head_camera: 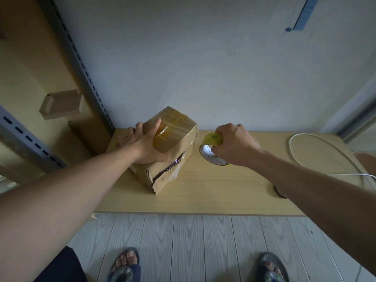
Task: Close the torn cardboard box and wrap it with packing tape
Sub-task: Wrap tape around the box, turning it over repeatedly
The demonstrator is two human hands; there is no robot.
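A brown cardboard box (179, 139) stands on the wooden table (203, 192), turned at an angle, with shiny tape across its top. A torn dark gap runs along its near side, and clear plastic pokes out of it. My left hand (147, 142) grips the box's top left edge, thumb on the top and fingers over the far side. To the right of the box, my right hand (234, 144) holds a yellowish roll of packing tape (211, 139) just above the table. Part of the roll is hidden behind my fingers.
A white cable (325, 151) loops on the table's right part. A small dark round object (279, 193) lies near my right forearm. Metal shelving uprights (77, 64) and a small cardboard box (62, 104) stand at the left. The wall rises right behind the table.
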